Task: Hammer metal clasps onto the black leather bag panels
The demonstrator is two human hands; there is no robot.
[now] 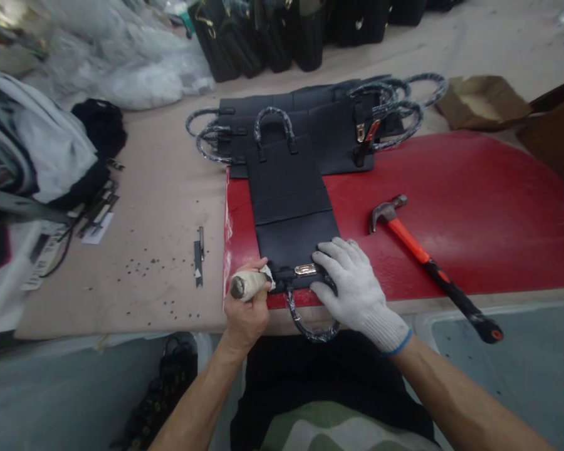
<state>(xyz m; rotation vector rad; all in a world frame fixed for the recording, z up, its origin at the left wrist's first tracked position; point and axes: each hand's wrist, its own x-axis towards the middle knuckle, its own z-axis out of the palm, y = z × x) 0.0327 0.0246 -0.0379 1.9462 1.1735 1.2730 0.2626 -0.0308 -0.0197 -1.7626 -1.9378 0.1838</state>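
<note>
A flat black leather bag panel [289, 200] lies lengthwise on a red board [474, 213], one wrapped handle at its far end and another [310, 326] hanging over the near edge. My left hand [247, 307], bare, is closed round a tool with a cloth-wrapped handle [244, 285], its tip at the panel's near left corner. My right hand [352, 285], in a white knit glove, presses flat on the panel's near end just right of a gold metal clasp [305, 270].
A hammer [427, 257] with an orange and black handle lies on the red board to the right. More black bag panels [310, 119] with wrapped handles are stacked behind. A small blade [198, 254] lies on the brown tabletop at left, beside fabric piles [37, 144].
</note>
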